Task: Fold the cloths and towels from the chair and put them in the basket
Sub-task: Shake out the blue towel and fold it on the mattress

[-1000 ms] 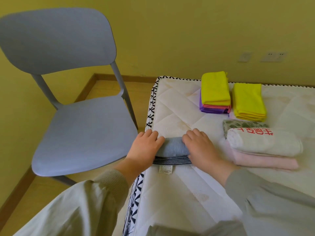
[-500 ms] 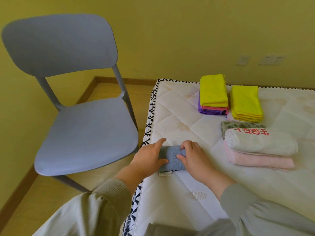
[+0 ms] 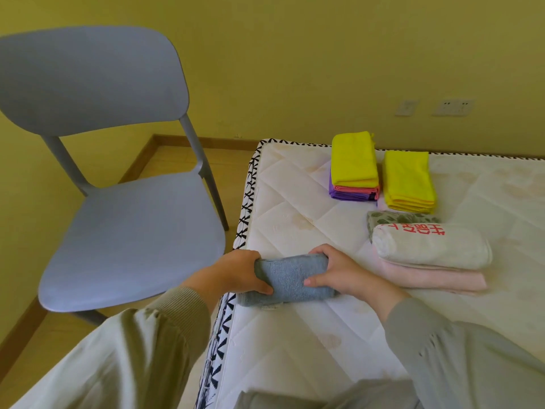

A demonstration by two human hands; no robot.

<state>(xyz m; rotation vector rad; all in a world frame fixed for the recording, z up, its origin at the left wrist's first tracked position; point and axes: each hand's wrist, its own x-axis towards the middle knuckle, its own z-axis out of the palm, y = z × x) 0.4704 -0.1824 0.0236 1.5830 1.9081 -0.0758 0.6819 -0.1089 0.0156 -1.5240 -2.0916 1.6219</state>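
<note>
The folding of the blue towel (image 3: 290, 278) looks finished, and the step in hand is, I think, to lift it. The left hand (image 3: 236, 273) grips its left end, with the fingers curled over the far edge and the thumb on the near side. The right hand (image 3: 339, 271) grips the right end in the same way. The towel is at the left edge of the mattress (image 3: 295, 202), close to the chair (image 3: 132, 231). It is a thick, compact bundle of soft terry, with a small label under its near edge. I cannot tell whether it is already raised from the mattress. The next move calls for pressing both ends so that the folds do not open, then carrying it to the basket, which is not in view.
</note>
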